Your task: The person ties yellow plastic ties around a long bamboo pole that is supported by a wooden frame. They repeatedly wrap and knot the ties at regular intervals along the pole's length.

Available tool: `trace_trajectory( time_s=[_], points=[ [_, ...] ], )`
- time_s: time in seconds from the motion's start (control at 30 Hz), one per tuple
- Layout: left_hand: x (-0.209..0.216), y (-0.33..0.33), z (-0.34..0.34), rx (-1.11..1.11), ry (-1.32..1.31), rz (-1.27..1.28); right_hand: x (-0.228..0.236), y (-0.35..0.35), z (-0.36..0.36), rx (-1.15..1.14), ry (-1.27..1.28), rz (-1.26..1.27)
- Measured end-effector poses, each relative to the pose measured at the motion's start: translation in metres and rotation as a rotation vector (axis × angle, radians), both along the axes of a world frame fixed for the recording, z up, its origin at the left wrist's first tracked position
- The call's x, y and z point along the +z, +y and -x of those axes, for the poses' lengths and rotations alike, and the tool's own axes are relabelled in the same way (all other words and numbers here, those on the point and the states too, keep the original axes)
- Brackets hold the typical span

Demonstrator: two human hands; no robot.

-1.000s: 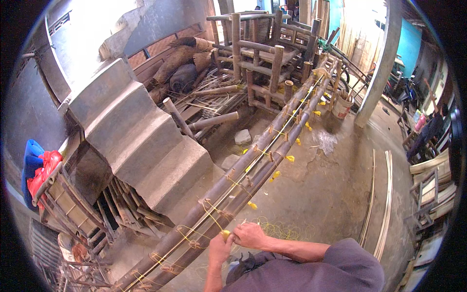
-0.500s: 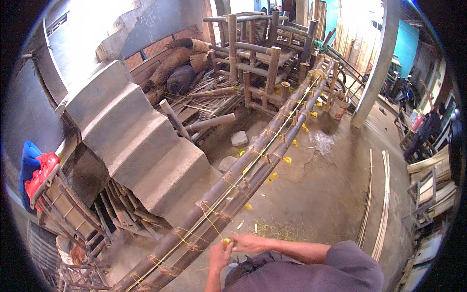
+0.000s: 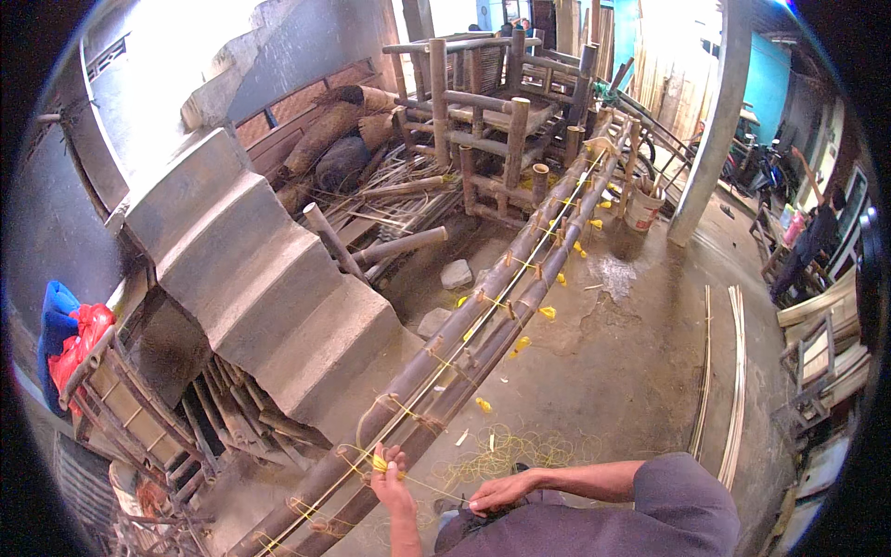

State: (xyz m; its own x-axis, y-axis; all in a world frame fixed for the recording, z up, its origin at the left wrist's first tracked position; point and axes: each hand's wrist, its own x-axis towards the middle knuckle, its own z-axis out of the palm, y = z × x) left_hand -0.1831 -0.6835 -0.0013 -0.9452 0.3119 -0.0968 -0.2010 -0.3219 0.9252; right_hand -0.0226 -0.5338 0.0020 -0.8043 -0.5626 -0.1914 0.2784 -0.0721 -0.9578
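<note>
My left hand (image 3: pixel 393 475) is closed on a small bundle of yellow string (image 3: pixel 380 462), held beside the nearer part of two long dark bamboo poles (image 3: pixel 408 379). A thin strand runs from that bundle across to my right hand (image 3: pixel 501 492), whose fingers pinch it close to my body. Short wooden pegs (image 3: pixel 509 306) stand along the poles, with yellow string tied across between them and a pale strip (image 3: pixel 464 334) lying lengthwise in the gap. Several yellow string bundles (image 3: pixel 522 346) hang from the right side. Loose yellow string (image 3: pixel 510 452) lies tangled on the floor.
Concrete steps (image 3: pixel 269 288) rise on the left, beside stacked bamboo. At the back stands a bamboo frame (image 3: pixel 506 121), with a bucket (image 3: pixel 643 209) by a pillar (image 3: pixel 719 130). Thin bamboo strips (image 3: pixel 735 390) lie on the floor at right; a person (image 3: pixel 817 232) is farther off.
My left hand has moved left and slightly up with the string bundle. My right hand has drawn away from it, right and down, and the strand now stretches between them.
</note>
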Motion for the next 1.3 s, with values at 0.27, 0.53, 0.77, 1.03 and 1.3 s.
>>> trace_trajectory(
  time_s=[0.27, 0.53, 0.77, 1.03, 1.3],
  points=[
    [-0.038, -0.022, -0.012, -0.880, 0.111, 0.754, 0.004, -0.002, 0.031, -0.559, 0.275, -0.140],
    [-0.026, -0.019, -0.010, -1.110, -0.002, 0.795, -0.021, 0.020, 0.053, -0.576, 0.188, -0.667],
    [-0.056, -0.014, -0.026, -0.361, -0.360, -0.002, -0.030, -0.017, 0.039, -0.312, 0.341, -0.773],
    [-0.076, -0.007, -0.044, -0.092, -0.535, -0.021, -0.038, -0.060, 0.045, -0.525, 0.529, -1.225],
    [-0.063, -0.005, -0.056, -0.310, -0.667, -0.305, -0.078, -0.023, 0.054, -0.598, 0.511, -0.896]
  ],
)
